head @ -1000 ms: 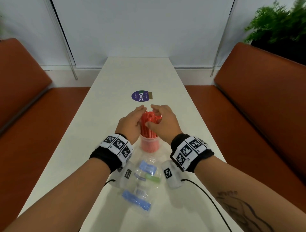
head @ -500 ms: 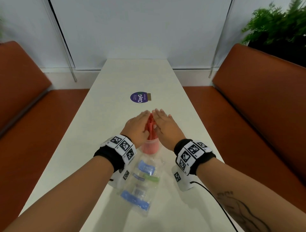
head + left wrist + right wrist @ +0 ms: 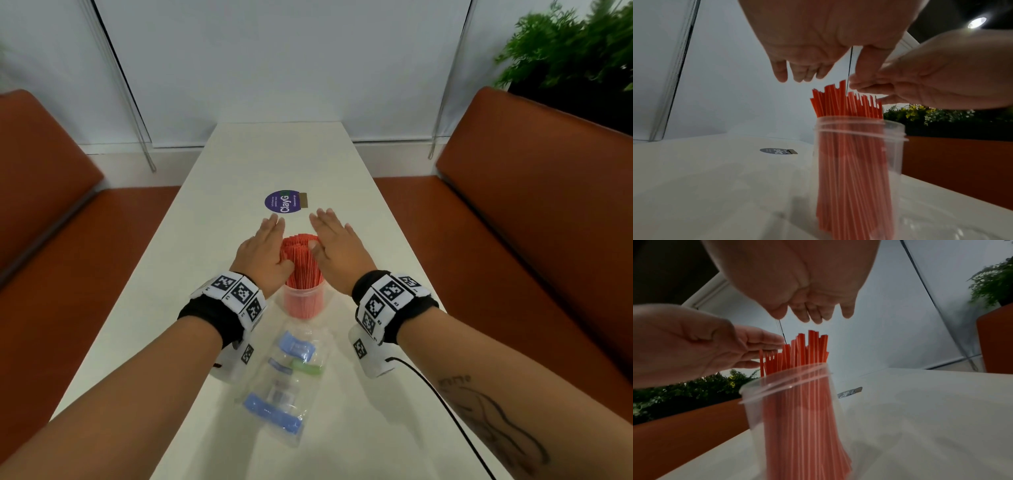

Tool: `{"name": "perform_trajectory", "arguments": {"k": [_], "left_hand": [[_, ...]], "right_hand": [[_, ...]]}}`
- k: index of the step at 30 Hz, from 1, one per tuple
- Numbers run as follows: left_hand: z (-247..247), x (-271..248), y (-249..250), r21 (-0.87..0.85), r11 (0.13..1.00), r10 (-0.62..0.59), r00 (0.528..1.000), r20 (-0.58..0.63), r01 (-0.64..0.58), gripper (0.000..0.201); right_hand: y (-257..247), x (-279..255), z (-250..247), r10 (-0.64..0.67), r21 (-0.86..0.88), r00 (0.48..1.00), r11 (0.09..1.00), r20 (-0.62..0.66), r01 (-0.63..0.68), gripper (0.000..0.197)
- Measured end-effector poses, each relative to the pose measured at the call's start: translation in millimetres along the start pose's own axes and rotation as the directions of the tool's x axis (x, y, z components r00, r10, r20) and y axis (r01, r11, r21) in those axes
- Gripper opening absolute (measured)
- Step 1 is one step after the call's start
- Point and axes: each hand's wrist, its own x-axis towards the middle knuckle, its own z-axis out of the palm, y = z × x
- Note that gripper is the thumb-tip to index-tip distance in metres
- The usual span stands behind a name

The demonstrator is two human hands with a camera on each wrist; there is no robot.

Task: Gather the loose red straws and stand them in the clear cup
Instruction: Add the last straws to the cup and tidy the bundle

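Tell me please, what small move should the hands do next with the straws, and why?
Probably tap the taller tops down with a flat palm. The red straws already stand in the clear cup, but their tops are uneven, some higher than others. Both the left hand and the right hand are open with straight fingers on either side of the bundle, and no loose straws show on the table.
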Motion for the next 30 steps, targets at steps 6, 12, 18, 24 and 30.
{"name": "perform_trajectory", "arguments": {"k": [6,12,18,24,30], "left_hand": [[12.8,-2.5,8.9,0.059,0.998,0.017,0.987,0.158,-0.026,0.077],[-5.5,-20.5,-0.5,0.022,0.992,-0.124,0.992,-0.020,0.125,0.066],[13.8,-66.7,-12.2,0.084,0.968,-0.252,0.933,0.259,0.238,0.045],[52.6,-90.7,-8.8,-0.027,0.935,-0.312,0.854,0.417,0.355,0.066],[57.5,-103.2,-22.4,-0.301,0.874,-0.298,0.910,0.288,0.382,0.061]], "right_hand": [[-0.7,-6.9,10.8,0.011,-0.042,0.985,0.999,0.172,-0.004,0.055],[-6.7,-33.6,-8.8,0.113,0.103,0.983,0.990,-0.144,-0.099,0.056],[-19.8,-75.2,6.1,0.567,0.522,0.814,0.660,0.127,-0.541,0.053],[-30.5,-96.2,40.5,0.586,0.450,0.597,0.396,0.548,-0.801,0.065],[-45.9,-93.8,59.3,0.522,0.506,0.668,0.437,0.531,-0.744,0.052]]}}
